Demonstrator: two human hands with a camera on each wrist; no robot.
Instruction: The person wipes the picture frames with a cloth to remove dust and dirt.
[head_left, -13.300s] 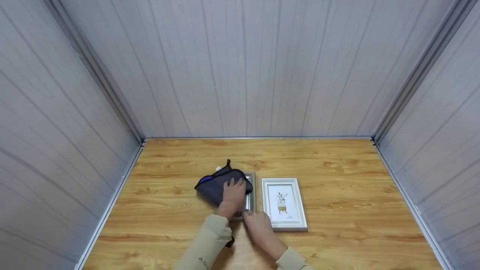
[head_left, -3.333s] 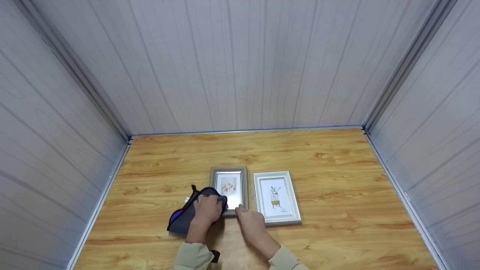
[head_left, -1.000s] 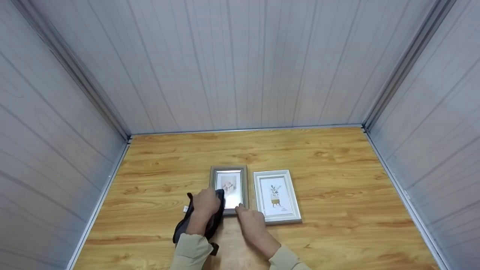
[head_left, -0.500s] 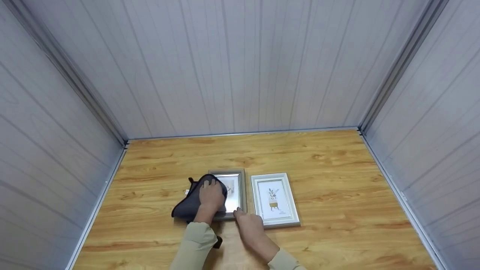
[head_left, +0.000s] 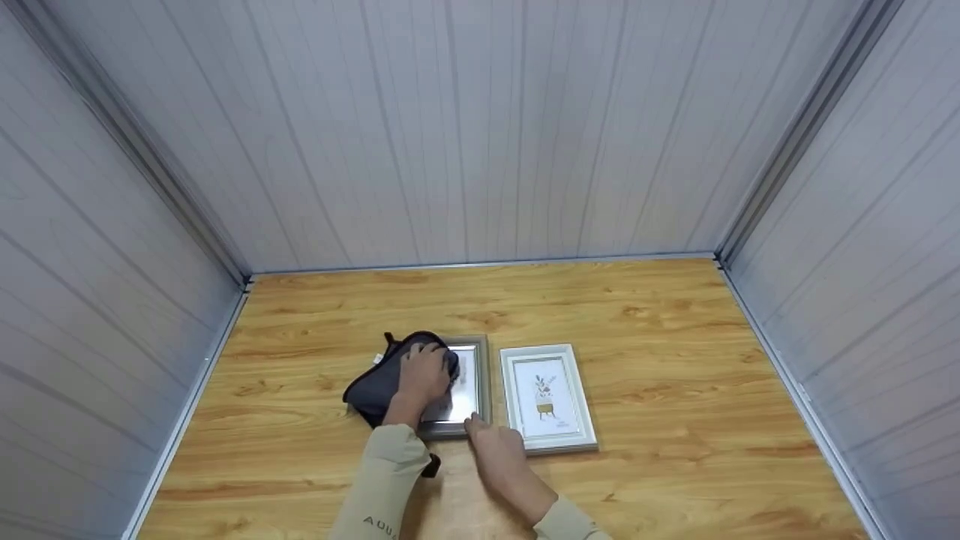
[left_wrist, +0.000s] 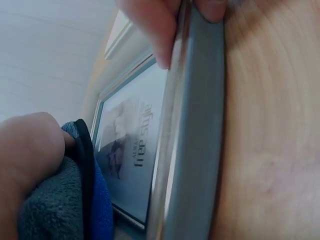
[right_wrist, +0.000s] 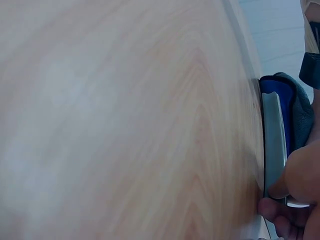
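Note:
In the head view, a grey-brown picture frame lies face up on the wood-grain surface. My left hand holds a dark grey cloth with black edging against the frame's left side, hiding part of the picture. The cloth's blue underside shows in the left wrist view, where my thumb is tucked into a fold. At the frame's near right corner, my right hand pinches the edge between thumb and fingers. Close by on the right lies a white picture frame with a potted-plant print.
Pale panelled walls enclose the wood-grain surface at the back and both sides. Metal strips run along the wall bases. A dark band sits by the left sleeve.
Over the last second, my left hand has moved the cloth from the frame's near left corner up over its left side. The right hand stays at the near right corner. Both frames keep their places.

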